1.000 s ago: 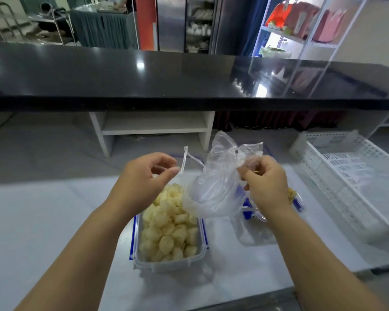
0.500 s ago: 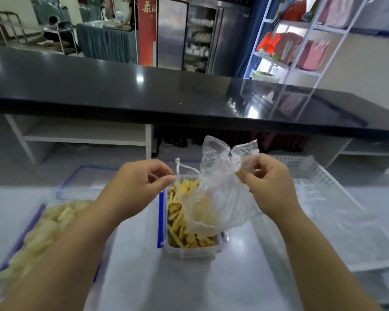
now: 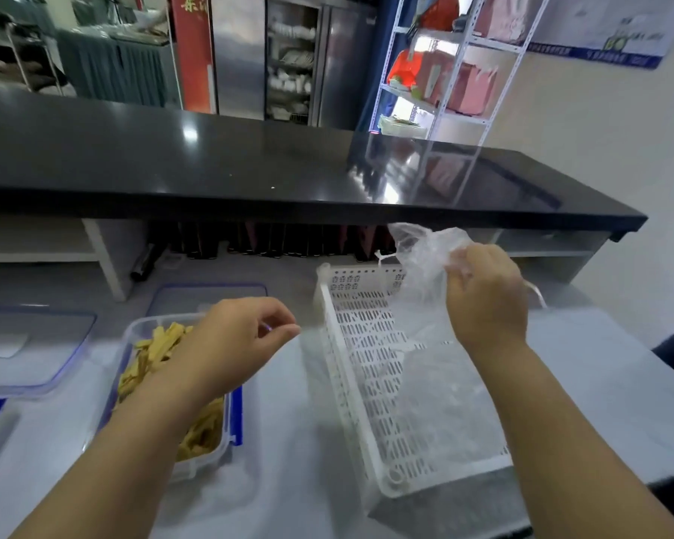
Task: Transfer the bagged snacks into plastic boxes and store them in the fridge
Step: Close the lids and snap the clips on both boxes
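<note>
Head camera, looking down on the table [image 3: 288, 492] – and the white slotted basket [image 3: 370, 355] is the thing to steer by. The right hand [image 3: 487, 301] is up above the basket's far right corner, fingers bunched tight round a clear bag [image 3: 417, 250]; the crumpled film stands up past the knuckles and drapes down toward the basket, and it looks empty. A thin white tie strand pokes out of it on the basket's far side. The left hand [image 3: 234, 336] hovers just left of the basket, clear of the bag, fingers curled with thumb tip against forefinger – whether anything is pinched there I cannot tell, it is too blurred. Under that wrist and forearm, left of the basket, sits the open box [image 3: 226, 437] with blue clips, and the snacks [image 3: 207, 429] are in it: yellow sticks heaped along its length. Beyond the box lies a clear blue-rimmed lid [image 3: 211, 295], flat on the table. Behind the basket runs a long black counter [image 3: 250, 169], glossy, with shelving reflected in it.
</note>
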A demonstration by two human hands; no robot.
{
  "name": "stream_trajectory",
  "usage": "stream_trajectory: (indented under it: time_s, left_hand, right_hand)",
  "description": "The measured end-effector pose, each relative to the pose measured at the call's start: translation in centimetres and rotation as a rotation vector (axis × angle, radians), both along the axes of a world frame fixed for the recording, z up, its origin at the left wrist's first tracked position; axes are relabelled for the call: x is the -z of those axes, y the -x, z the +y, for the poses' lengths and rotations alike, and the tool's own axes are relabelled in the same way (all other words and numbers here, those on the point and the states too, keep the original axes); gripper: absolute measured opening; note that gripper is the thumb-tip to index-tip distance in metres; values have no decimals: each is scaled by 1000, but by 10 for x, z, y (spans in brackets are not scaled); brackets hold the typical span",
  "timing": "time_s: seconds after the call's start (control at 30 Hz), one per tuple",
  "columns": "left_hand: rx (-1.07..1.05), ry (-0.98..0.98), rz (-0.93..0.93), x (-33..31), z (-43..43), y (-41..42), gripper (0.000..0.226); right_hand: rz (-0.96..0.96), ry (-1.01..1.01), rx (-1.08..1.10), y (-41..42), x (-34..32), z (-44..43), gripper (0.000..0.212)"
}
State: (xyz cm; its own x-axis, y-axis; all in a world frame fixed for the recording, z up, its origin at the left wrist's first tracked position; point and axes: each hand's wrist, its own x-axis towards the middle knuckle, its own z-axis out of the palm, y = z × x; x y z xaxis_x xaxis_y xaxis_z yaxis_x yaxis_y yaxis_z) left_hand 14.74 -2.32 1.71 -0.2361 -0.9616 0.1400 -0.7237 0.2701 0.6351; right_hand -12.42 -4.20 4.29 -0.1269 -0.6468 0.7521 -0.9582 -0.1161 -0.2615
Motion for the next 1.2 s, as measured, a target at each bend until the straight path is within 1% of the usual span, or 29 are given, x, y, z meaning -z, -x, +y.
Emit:
stream_trajectory:
  time_s: [0.03, 0.07, 0.1, 0.17, 0.2, 0.23, 0.27, 0.37, 0.5, 0.63, 0.7, 0.77, 0.93, 1.07, 1.2]
  left_hand:
    - [-6, -3, -14, 1, -1, 3, 9]
    - [-17, -10, -26, 2, -2, 5, 10]
    - [-28, -18, -36, 4, -3, 5, 11]
    - [-43, -32, -59, 8, -6, 5, 13]
    - [-47, -38, -69, 9, -6, 5, 14]
    - [-51, -43, -74, 11, -7, 5, 15]
    - [-56, -49, -77, 12, -8, 4, 16]
    - [-69, -64, -96, 17, -9, 0, 16]
    - [-88, -78, -86, 23, -5, -10, 14]
    - [-146, -92, -73, 26, 5, -28, 8]
    - [-197, -116, -40, 27, 12, -40, 8]
    - [-248, -132, -12, 28, 18, -56, 9]
    - [-341, -150, -21, 31, 23, -103, 5]
    - [-393, -121, 23, 28, 12, -139, 7]
    - [-383, -113, 4, 30, -9, -165, 6]
  right_hand:
    - [68, -1, 4, 2, 4, -5, 11]
    - [120, -47, -5, 2, 7, -10, 13]
    - [148, -165, -31, 1, 11, -13, 17]
    - [135, -564, -98, -4, 18, -12, 36]
    - [94, -770, -144, -8, 19, -10, 46]
    - [51, -921, -192, -11, 20, -8, 51]
    - [18, -1006, -234, -15, 21, -6, 53]
    - [-52, -1028, -282, -21, 21, -3, 47]
    - [-126, -965, -341, -28, 13, 0, 39]
    - [-86, -872, -423, -44, 3, 1, 36]
    - [-75, -862, -467, -57, 2, 1, 35]
    - [-46, -887, -517, -74, 3, 0, 35]
    - [94, -1001, -620, -125, 15, -11, 37]
    - [151, -1105, -599, -160, 31, -29, 38]
    - [124, -1088, -474, -182, 49, -59, 34]
